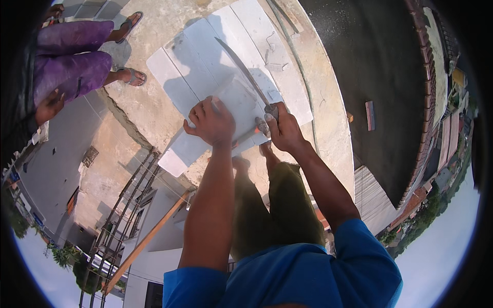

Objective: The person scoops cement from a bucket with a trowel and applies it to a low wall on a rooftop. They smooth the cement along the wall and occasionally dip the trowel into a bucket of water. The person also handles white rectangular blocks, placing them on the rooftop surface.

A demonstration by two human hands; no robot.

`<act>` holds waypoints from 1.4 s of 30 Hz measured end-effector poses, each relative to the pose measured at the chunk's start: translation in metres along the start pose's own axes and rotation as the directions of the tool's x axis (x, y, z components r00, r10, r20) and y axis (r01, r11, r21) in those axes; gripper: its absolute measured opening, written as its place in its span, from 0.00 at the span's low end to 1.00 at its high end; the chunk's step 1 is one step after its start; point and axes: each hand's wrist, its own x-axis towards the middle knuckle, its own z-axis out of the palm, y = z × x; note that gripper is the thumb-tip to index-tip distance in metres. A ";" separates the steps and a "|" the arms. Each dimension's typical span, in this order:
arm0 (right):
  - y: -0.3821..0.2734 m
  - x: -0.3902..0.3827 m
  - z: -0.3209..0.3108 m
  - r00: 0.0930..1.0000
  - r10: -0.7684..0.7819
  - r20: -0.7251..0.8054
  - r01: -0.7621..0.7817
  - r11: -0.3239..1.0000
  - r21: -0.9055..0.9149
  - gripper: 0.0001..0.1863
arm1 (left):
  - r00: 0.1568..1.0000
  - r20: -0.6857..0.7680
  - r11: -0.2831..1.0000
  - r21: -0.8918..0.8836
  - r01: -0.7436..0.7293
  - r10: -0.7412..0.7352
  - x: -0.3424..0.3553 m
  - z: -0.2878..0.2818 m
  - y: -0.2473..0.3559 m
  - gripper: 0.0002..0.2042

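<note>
My right hand (287, 128) is closed around the dark handle of a machete (241, 69). Its long, slightly curved blade points away and to the left, over pale blocks. A smooth whitish block (239, 97) lies on top of several longer pale blocks (192, 49). At this block's left side my left hand (211, 122) grips with bent fingers, though the fingertips are partly hidden. Just left of my right hand is a small grey, rough object (262, 126) that I cannot make out. An orange spot (257, 131) shows next to it.
Another person in purple trousers (77, 69) sits at the left, with sandalled feet on the concrete (154, 115). Beyond the curved right edge lies a dark lower surface (370, 61) bordered by roof tiles. A wooden pole (146, 241) and metal bars (120, 210) stand lower left. Broken chips (276, 66) lie on the blocks.
</note>
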 end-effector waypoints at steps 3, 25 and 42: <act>0.037 0.008 0.017 0.968 0.211 0.134 -0.174 0.954 -0.246 0.18 | 0.999 0.046 1.000 0.018 0.007 -0.008 -0.002 -0.005 0.003 0.17; 0.019 -0.003 0.007 0.999 -0.025 -0.028 0.026 0.999 0.044 0.18 | 1.000 0.005 0.999 0.030 -0.028 0.028 -0.002 -0.004 -0.001 0.14; 0.058 0.018 0.027 0.993 0.080 0.082 -0.071 0.992 -0.105 0.20 | 1.000 -0.021 0.999 0.027 -0.021 0.021 0.003 -0.005 0.001 0.19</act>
